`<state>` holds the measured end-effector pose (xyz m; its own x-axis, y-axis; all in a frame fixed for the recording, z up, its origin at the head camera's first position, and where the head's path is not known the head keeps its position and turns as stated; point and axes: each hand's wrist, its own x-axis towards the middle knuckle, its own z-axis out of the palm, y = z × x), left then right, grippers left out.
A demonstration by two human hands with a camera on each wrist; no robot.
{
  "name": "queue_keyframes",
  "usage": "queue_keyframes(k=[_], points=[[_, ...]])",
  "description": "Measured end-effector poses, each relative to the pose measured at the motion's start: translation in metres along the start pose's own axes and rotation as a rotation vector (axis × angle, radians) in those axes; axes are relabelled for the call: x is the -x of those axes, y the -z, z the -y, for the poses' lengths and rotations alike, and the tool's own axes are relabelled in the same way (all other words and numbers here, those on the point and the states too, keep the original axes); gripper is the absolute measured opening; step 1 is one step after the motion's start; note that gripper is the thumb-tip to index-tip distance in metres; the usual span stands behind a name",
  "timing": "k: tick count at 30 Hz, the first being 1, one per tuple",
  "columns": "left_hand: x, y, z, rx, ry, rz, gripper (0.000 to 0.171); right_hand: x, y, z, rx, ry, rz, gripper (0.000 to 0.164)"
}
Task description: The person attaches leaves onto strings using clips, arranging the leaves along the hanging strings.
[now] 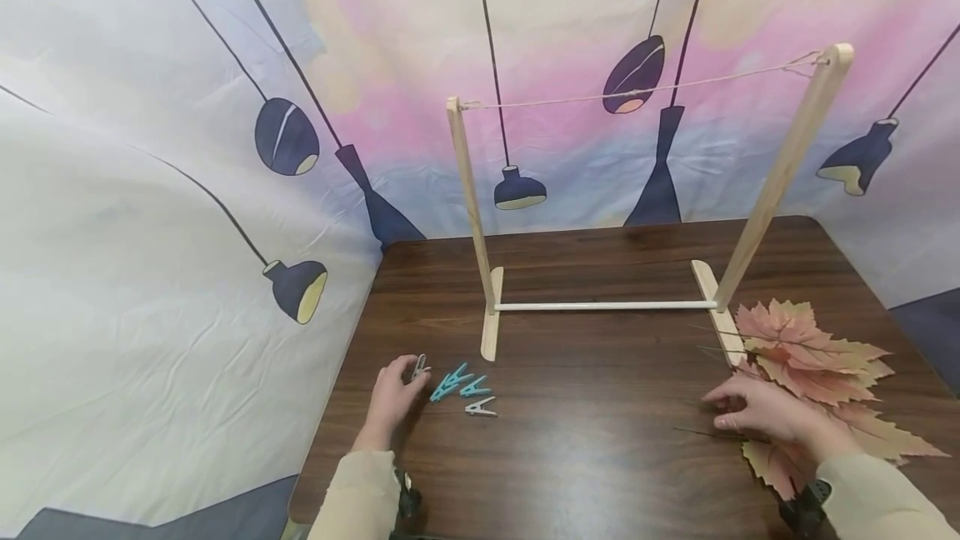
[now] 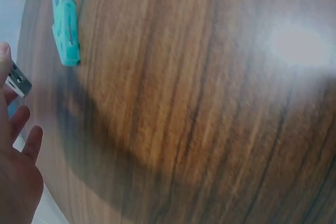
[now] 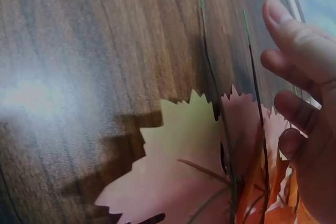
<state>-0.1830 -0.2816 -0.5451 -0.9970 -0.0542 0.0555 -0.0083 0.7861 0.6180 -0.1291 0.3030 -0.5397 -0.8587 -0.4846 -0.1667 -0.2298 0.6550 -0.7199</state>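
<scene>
My left hand (image 1: 392, 397) pinches a grey-white clothespin (image 1: 419, 366) between thumb and fingers over the table's left side; its end (image 2: 19, 82) shows in the left wrist view. Just right of that hand lie several turquoise clothespins (image 1: 448, 384) and one white clothespin (image 1: 481, 407). On the right, my right hand (image 1: 768, 412) hovers over artificial maple leaves (image 1: 787, 340), its fingers loosely bent and nothing between them. Pink, orange and yellowish leaves (image 3: 184, 166) spread beneath it, their thin dark stems (image 3: 256, 72) with green tips pointing away past the fingers.
A wooden stand has two upright posts (image 1: 780, 173), a white crossbar (image 1: 600, 306) low down and a string (image 1: 570, 98) tied between the tops. It stands on the dark brown wooden table (image 1: 585, 440). Behind hangs a cloth (image 1: 405, 40) printed with lamps.
</scene>
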Motion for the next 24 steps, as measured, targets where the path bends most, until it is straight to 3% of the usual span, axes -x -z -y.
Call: queue_keyframes(k=[3,10,24], points=[[-0.001,0.0,-0.005,0.041,0.024,-0.013,0.032,-0.002,-0.003,-0.002,0.078,0.07,-0.023,0.032],[0.0,0.003,-0.013,0.099,0.079,-0.03,0.03,-0.005,-0.009,-0.002,0.075,0.118,0.01,0.027],[-0.006,0.0,-0.025,0.178,0.089,-0.054,0.031,-0.007,-0.015,-0.009,-0.036,0.091,0.088,0.027]])
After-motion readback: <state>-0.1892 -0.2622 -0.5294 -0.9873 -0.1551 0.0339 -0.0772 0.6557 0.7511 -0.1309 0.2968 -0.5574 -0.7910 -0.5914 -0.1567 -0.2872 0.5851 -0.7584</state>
